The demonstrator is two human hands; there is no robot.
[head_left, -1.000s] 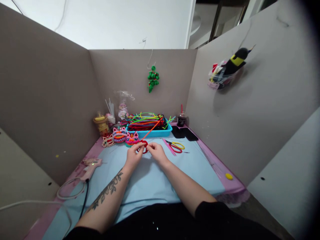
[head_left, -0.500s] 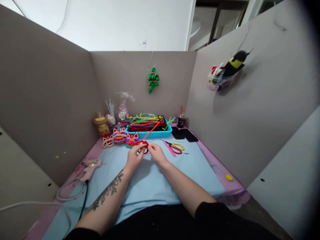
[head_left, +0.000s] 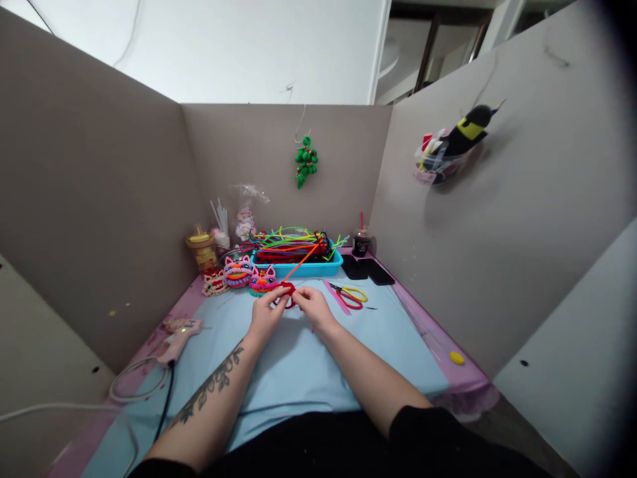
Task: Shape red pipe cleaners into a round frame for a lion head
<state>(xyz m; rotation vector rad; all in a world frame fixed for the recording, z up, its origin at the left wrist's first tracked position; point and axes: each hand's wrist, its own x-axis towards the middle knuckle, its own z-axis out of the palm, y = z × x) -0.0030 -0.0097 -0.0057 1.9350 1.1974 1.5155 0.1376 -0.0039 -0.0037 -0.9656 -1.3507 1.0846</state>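
Between my hands is a small looped piece of red pipe cleaner (head_left: 288, 288), held just above the blue cloth. My left hand (head_left: 269, 311) pinches its left side with thumb and fingers. On its right side, my right hand (head_left: 313, 308) grips it with closed fingertips, which partly hide the loop. An orange pipe cleaner (head_left: 302, 261) slants up from the red piece toward the tray; whether it is joined to it I cannot tell. Just beyond my left hand sits a pink and orange cat-eared fuzzy figure (head_left: 263, 281).
A blue tray (head_left: 303, 269) of many-coloured pipe cleaners stands at the back. Scissors (head_left: 352, 302) lie right of my hands, with black phones (head_left: 375, 272) behind. A pink glue gun (head_left: 180, 338) with cables rests at left. A drink cup (head_left: 361, 241) stands back right.
Both hands keep their pinch on the red piece, with only slight finger movement. The whole view has shifted a little.
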